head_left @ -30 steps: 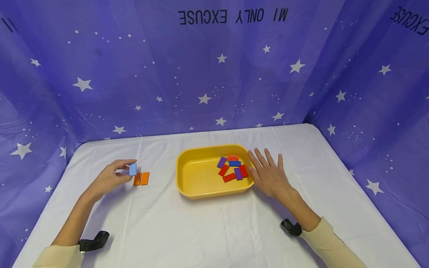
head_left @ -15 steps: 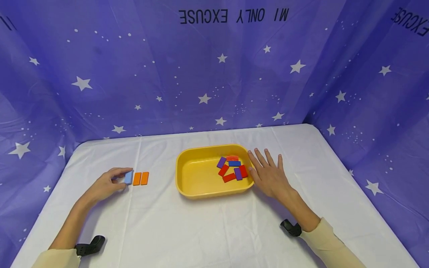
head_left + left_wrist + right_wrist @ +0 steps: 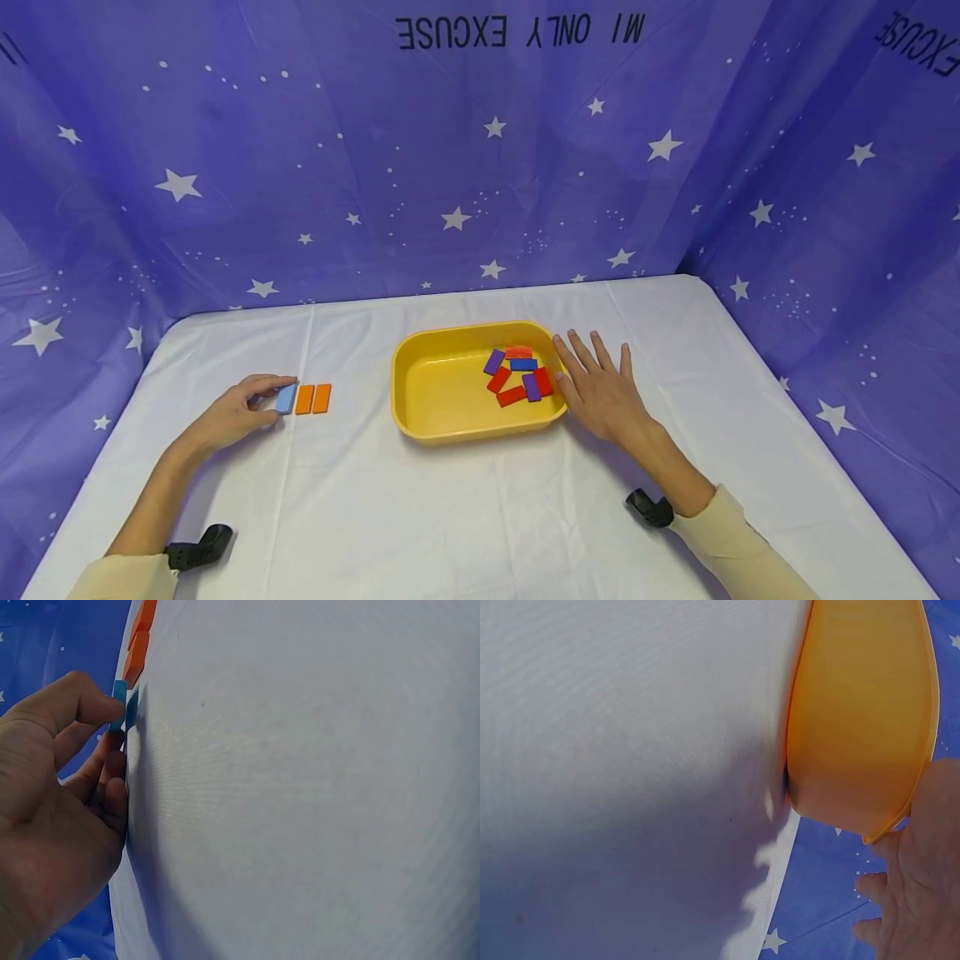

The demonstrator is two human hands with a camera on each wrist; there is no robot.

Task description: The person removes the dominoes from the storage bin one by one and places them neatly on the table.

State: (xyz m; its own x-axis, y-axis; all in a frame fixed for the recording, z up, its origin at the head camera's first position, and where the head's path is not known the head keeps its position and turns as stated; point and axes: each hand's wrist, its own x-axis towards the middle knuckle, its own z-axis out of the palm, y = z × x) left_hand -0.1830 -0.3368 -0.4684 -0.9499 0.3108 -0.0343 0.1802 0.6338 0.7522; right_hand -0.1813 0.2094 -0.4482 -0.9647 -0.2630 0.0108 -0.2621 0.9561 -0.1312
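Note:
My left hand (image 3: 235, 412) pinches a light blue rectangular block (image 3: 286, 399) between thumb and fingers, low over the table on the left. Just right of it lie two orange blocks (image 3: 304, 399), side by side and nearly parallel. In the left wrist view the blue block (image 3: 118, 706) stands on edge in the fingers, its shadow close by on the cloth. My right hand (image 3: 602, 397), fingers spread and straight, rests against the right end of a yellow plastic basin (image 3: 450, 436). The right wrist view has the fingertips (image 3: 885, 846) at the basin's rim.
Inside the basin's right half lie several blocks: red (image 3: 512, 396), purple (image 3: 494, 362), blue (image 3: 523, 365) and orange-red ones. A white cloth (image 3: 420, 517) covers the table. Purple-blue star-printed curtains (image 3: 450, 167) hang behind and at both sides.
My left hand has brought the light blue block down and left, from above the orange blocks to a spot beside them. The right hand has stayed at the basin.

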